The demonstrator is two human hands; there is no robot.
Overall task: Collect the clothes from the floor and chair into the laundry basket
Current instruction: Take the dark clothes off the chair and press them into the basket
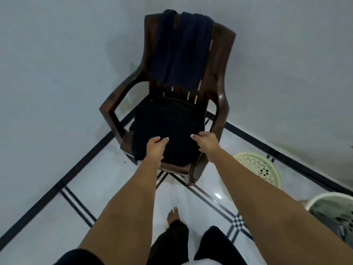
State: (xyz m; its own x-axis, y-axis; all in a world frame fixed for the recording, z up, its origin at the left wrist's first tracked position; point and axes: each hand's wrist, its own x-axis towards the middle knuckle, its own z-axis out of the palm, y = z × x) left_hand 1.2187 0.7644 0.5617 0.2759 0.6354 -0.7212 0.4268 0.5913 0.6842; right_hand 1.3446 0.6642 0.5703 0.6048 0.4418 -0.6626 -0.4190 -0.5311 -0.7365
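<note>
corner chair (220,104): left hand (155,149), right hand (206,141) pinch black garment (168,123).

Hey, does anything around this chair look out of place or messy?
Nothing spilled or broken. The navy garment hangs lopsided over the chair back, and the black garment overhangs the seat's front corner.

2 dark garments sit on the brown armchair (221,88): a navy garment (181,50) draped over the backrest, and a black garment (168,123) spread across the seat. The pale laundry basket (321,197) stands on the floor at right, grey clothes (336,217) inside.
</note>
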